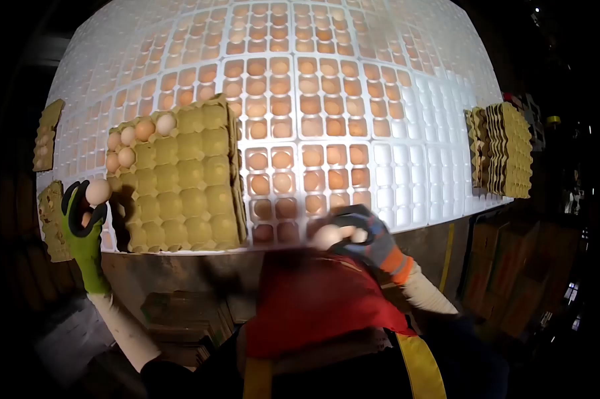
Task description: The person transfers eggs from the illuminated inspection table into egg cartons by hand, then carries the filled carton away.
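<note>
Green-and-black-gloved left hand (84, 233) grasps a round pale egg (98, 191) by the near-left corner of the white cupped table (416, 163) | grey-and-orange-gloved right hand (378, 234) grasps blurred whitish eggs (327, 237), near edge | yellow-brown moulded-pulp tray (187, 193): near edge, left half; brown eggs (144, 130) along its far-left corner

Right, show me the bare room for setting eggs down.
Empty white cells lie between egg-filled white trays and the right-hand tray stack; the near-left cardboard tray looks bare beyond its corner eggs. It's crowded in the middle.
</note>
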A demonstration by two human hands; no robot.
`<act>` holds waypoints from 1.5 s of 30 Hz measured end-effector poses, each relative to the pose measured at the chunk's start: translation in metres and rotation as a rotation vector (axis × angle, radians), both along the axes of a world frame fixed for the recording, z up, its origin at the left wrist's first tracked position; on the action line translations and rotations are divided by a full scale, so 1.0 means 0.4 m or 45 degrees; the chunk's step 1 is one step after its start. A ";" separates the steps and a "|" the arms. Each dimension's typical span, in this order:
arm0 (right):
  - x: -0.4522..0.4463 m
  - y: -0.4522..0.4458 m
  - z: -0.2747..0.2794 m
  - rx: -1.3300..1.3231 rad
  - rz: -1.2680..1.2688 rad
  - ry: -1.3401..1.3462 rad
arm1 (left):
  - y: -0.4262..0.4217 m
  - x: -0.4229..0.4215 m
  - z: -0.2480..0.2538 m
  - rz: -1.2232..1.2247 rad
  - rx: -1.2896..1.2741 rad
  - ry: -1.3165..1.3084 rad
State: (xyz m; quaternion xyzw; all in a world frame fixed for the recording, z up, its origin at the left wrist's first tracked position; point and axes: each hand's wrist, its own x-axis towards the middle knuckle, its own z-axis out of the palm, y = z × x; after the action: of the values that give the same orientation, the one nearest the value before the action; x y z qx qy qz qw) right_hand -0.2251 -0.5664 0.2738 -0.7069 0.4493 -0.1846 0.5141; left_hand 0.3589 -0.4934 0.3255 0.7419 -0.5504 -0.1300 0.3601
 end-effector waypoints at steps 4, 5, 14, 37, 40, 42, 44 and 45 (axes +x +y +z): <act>-0.211 0.087 -0.075 -0.202 -0.429 0.411 | -0.024 -0.435 0.107 -0.115 -0.014 0.173; -0.200 0.087 -0.081 -0.190 -0.436 0.391 | -0.043 -0.548 0.099 -0.283 0.032 0.067; -0.326 0.074 -0.192 -0.387 -0.518 0.107 | -0.113 -1.197 -0.171 -0.610 0.195 0.096; -0.457 -0.004 -0.264 -0.426 -0.629 -0.113 | -0.468 -1.465 -0.416 -0.717 -0.050 -0.415; -0.438 -0.028 -0.335 -0.198 -0.798 -0.446 | -0.414 -1.404 -0.382 -0.828 -0.106 -0.149; -0.353 -0.061 -0.204 -0.185 -0.779 -0.466 | -0.365 -1.326 -0.343 -0.691 -0.299 0.031; -0.258 -0.117 -0.155 -0.310 -0.535 -0.408 | -0.313 -1.202 -0.259 -0.590 -0.331 0.099; -0.203 -0.138 -0.125 -0.425 -0.341 -0.336 | -0.272 -1.111 -0.179 -0.508 -0.413 0.024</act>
State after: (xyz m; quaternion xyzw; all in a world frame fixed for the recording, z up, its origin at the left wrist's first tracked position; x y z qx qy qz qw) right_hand -0.3063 -0.6217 0.2239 -0.6859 0.4314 -0.4135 0.4152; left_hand -0.0853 -0.6022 0.2538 0.5500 -0.6961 -0.1153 0.4469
